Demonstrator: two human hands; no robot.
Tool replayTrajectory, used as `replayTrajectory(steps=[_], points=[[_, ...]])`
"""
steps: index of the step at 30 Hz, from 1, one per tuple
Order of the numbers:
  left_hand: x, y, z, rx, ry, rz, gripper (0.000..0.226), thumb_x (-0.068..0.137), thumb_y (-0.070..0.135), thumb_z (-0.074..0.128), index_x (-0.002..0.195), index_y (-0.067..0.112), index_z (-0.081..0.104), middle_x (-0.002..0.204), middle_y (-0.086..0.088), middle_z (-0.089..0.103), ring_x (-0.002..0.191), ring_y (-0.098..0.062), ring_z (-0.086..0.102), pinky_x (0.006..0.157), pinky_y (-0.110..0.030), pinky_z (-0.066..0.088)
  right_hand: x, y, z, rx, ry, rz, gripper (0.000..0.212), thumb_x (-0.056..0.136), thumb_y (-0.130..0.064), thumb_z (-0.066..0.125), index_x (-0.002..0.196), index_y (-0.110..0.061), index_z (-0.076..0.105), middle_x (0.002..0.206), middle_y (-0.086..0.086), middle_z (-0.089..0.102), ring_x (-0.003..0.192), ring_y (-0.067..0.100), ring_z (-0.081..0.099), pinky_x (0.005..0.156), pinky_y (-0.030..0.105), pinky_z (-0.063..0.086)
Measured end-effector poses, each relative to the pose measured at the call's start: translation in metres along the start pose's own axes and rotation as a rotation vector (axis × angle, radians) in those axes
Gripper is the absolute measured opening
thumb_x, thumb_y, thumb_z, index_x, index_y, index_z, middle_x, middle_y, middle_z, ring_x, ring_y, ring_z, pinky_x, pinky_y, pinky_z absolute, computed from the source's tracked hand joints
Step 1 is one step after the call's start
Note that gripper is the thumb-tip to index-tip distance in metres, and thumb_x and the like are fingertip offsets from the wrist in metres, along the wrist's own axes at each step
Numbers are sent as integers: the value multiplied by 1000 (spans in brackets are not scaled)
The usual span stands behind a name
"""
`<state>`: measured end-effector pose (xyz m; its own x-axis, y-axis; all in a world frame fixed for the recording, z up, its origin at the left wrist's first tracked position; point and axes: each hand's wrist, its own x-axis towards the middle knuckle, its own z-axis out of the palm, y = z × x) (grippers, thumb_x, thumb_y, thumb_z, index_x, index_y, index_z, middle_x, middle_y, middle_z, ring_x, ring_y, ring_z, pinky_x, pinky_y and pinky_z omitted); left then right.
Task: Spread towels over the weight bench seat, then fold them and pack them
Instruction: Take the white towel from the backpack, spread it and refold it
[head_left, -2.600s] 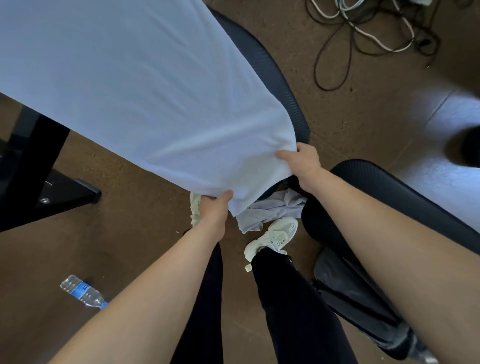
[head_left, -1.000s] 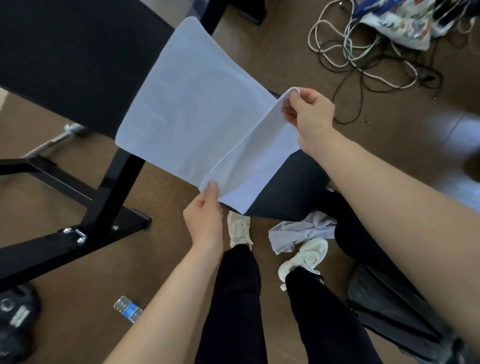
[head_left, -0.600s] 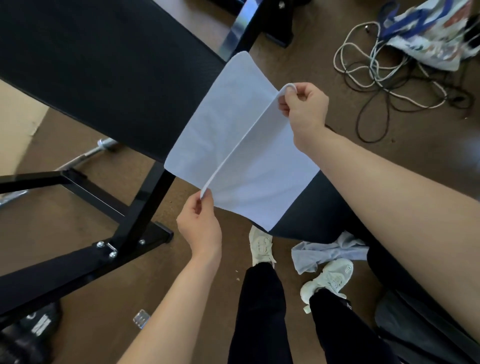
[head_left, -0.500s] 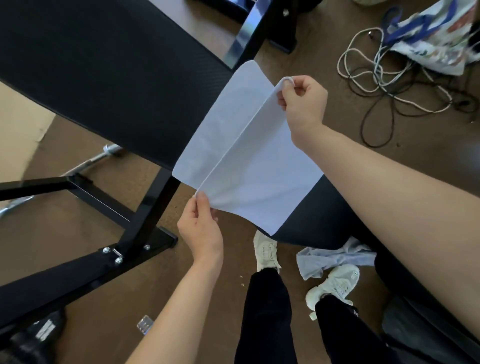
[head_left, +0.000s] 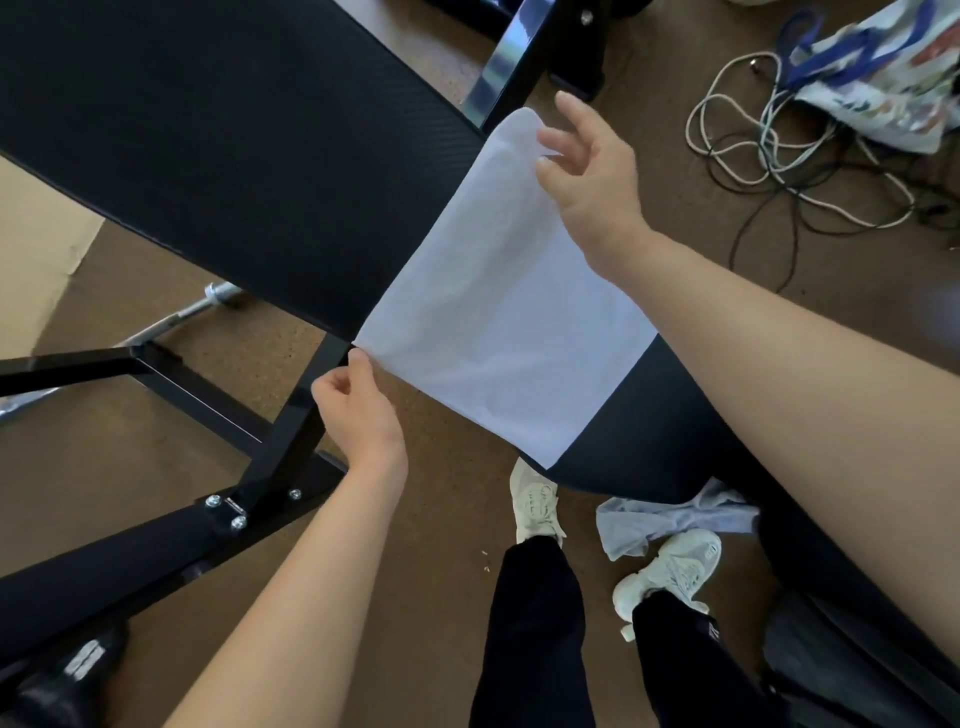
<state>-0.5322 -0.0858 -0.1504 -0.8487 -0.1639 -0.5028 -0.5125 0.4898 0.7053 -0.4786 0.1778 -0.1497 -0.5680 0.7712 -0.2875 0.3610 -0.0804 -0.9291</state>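
Note:
A pale blue towel (head_left: 498, 306), folded in half, lies across the black weight bench seat (head_left: 249, 150). My left hand (head_left: 358, 410) pinches its near left corner at the bench's edge. My right hand (head_left: 592, 171) hovers with fingers spread over the far corner of the towel, its fingertips just off the cloth. A second, crumpled pale towel (head_left: 670, 522) lies on the floor by my right shoe.
The bench's black steel frame (head_left: 280, 457) runs under my left arm. A tangle of cables (head_left: 789, 140) and a patterned bag (head_left: 883, 73) lie on the brown floor at the far right. A dark bag (head_left: 841, 670) sits at the lower right.
Both hands carried the near edge of the towel over onto its far half, laying it folded on the seat. My right hand has let go and opened; my left still pinches a corner.

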Motion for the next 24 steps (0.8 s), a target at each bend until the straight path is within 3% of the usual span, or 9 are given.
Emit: replayTrajectory(steps=[3, 5, 7, 9, 12, 14, 17, 19, 24], points=[[-14, -9, -3, 13, -41, 27, 5, 104, 28, 48, 105, 24, 52, 97, 0, 58, 88, -16, 58, 80, -35, 49, -28, 33, -22, -38, 198, 74, 47, 92, -14, 66, 138, -16, 57, 121, 2, 67, 104, 7, 63, 84, 8, 50], [-24, -26, -2, 92, -125, -27, 13, 100, 21, 54, 113, 22, 54, 107, -2, 59, 99, -20, 61, 89, -40, 53, -50, 66, -38, -71, 322, 223, 42, 91, -11, 64, 133, -12, 60, 114, -1, 64, 97, 9, 61, 77, 7, 49], [-37, -43, 3, 147, -222, -170, 28, 97, 19, 63, 122, 20, 52, 118, -6, 58, 107, -24, 62, 99, -45, 54, -70, 98, -52, -142, 429, 405, 38, 92, -15, 65, 129, -13, 58, 114, 1, 58, 94, 12, 58, 75, 15, 49], [-55, -53, 13, 147, -300, -285, 37, 96, 22, 69, 125, 17, 48, 114, -5, 59, 96, -19, 62, 98, -46, 54, -84, 121, -61, -200, 467, 535, 39, 90, -23, 70, 124, -13, 55, 122, 6, 53, 96, 17, 56, 77, 23, 45], [-74, -67, 33, 150, -393, -380, 49, 92, 32, 75, 123, 19, 39, 110, 2, 58, 99, -19, 63, 96, -42, 57, -88, 140, -65, -101, 407, 649, 47, 87, -30, 76, 124, -11, 52, 121, 4, 56, 104, 20, 58, 82, 31, 46], [-78, -75, 44, 131, -393, -435, 51, 91, 35, 78, 118, 22, 37, 106, 6, 57, 104, -21, 64, 97, -42, 57, -85, 144, -68, 17, 389, 702, 47, 85, -29, 78, 120, -10, 54, 116, 4, 62, 104, 22, 63, 82, 36, 55], [-80, -86, 54, 126, -347, -388, 27, 94, 33, 75, 107, 21, 55, 104, 9, 63, 104, -21, 66, 102, -46, 55, -79, 144, -72, 241, 353, 754, 32, 87, -20, 78, 111, -10, 61, 114, 8, 69, 99, 25, 70, 75, 37, 64], [-84, -90, 54, 142, -332, -312, 23, 96, 31, 72, 113, 21, 61, 106, 8, 67, 104, -20, 67, 102, -47, 55, -79, 135, -73, 262, 290, 759, 16, 91, -11, 73, 103, -11, 62, 107, 6, 71, 93, 21, 71, 67, 32, 62], [-90, -99, 45, 26, -303, -344, 11, 103, 27, 61, 114, 28, 58, 110, 9, 66, 105, -15, 66, 103, -45, 54, -92, 129, -77, 269, 167, 781, 14, 90, 2, 62, 97, -10, 62, 98, 5, 70, 83, 20, 68, 59, 30, 59]])
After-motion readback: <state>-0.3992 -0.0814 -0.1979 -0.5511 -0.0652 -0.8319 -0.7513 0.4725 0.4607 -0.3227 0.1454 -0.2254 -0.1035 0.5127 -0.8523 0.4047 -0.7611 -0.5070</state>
